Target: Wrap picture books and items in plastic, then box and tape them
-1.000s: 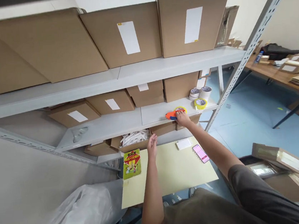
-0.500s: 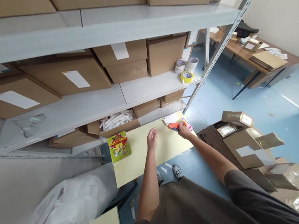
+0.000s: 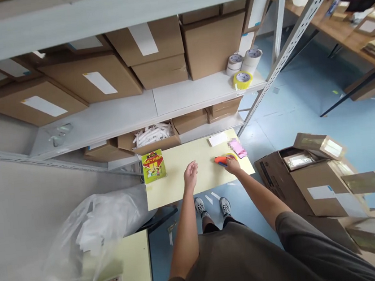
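Note:
My right hand (image 3: 233,165) is closed around an orange tape dispenser (image 3: 221,159) with a yellow tape roll, held low over the right part of the pale yellow table (image 3: 179,188). My left hand (image 3: 190,175) hovers over the table's middle, holding nothing, its fingers loosely curled and apart. A green and yellow booklet (image 3: 153,165) lies at the table's left. A pink phone (image 3: 239,147) and a white slip (image 3: 217,139) lie near the table's far right corner, just beyond the dispenser.
A grey metal shelf rack (image 3: 156,101) with cardboard boxes stands behind the table; tape rolls (image 3: 243,64) sit at its right end. Open cardboard boxes (image 3: 316,175) crowd the blue floor to the right. A clear plastic bag (image 3: 96,232) lies left. A wooden desk (image 3: 348,36) stands far right.
My right hand has carried the tape dispenser from the shelf down to the table. The view has tilted downward. My left hand stays over the table.

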Available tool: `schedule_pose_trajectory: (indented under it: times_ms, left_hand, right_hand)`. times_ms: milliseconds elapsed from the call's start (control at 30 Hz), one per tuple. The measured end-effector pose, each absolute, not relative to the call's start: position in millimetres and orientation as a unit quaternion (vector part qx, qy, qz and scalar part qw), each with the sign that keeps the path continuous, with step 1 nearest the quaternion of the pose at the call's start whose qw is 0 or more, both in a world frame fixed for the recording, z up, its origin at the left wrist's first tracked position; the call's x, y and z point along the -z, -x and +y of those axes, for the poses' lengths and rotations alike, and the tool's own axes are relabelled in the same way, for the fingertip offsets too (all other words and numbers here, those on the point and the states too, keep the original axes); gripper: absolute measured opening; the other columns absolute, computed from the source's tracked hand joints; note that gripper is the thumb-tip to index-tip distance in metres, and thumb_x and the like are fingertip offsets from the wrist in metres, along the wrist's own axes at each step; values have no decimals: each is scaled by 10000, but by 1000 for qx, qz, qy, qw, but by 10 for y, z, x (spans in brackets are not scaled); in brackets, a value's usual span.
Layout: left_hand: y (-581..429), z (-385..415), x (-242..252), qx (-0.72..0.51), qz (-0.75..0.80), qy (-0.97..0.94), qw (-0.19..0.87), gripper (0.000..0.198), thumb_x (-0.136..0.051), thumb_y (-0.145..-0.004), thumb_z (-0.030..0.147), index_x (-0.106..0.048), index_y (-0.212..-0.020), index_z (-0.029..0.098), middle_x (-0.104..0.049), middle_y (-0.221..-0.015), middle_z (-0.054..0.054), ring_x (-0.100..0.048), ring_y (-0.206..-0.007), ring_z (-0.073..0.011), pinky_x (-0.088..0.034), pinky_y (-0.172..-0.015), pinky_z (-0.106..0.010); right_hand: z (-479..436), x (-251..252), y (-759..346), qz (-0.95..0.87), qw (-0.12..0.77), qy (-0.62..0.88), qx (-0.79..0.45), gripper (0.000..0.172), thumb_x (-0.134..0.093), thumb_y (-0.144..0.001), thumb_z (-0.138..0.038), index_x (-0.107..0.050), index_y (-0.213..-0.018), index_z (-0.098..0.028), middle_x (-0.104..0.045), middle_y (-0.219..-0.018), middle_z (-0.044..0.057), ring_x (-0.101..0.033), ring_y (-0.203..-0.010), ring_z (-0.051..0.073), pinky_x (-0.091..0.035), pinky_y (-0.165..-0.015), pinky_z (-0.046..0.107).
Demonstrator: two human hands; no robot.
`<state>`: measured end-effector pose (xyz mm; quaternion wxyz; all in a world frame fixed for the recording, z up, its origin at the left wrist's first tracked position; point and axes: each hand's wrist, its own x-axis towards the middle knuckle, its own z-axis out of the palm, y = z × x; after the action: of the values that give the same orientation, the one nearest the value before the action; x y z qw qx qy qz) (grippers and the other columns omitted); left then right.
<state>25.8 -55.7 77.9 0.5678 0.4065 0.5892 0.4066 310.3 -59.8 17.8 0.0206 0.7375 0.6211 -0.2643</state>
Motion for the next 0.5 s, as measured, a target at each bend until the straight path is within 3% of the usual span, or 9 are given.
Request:
schedule_pose_trajectory:
  times_ms: [167,333,500]
  left_hand:
    - [-121,-693,-1128,-458,599,-385,532,574,-784,-870,605,-754,-1295,219,-760,-1335,-163,-710,-1259,-308,-574,-1023,-426]
    - [479,-1058,-1348,-524,613,-345,479,497,-805,-879,518,-780,-1269,211,-727,-1426,-168,-669,-1354,-328,-495,-1174,-504]
    - [1386,-1616,-1431,-579,661,-273,392,445,-774,-914,455,-779,-1298,230,-703,-1478,-129,-613,-1436,-319,-442,-1240,-519]
  right_hand:
    - [-313,-812,-3083,644,-119,-700,285,439,-596,-973,-250,-679,-1390,-145,-764,-1330,176,-735,-1178,286,-568,-989,367]
    - [-62,-1123,-2426,675,-284,-607,309,468,-498,-1029,-369,-669,-1413,-163,-730,-1411,166,-695,-1282,291,-546,-1095,429]
    - [-94,-1180,-1258,711,-316,-519,353,569,-481,-1018,-395,-595,-1522,-157,-613,-1571,192,-596,-1430,316,-515,-1161,507]
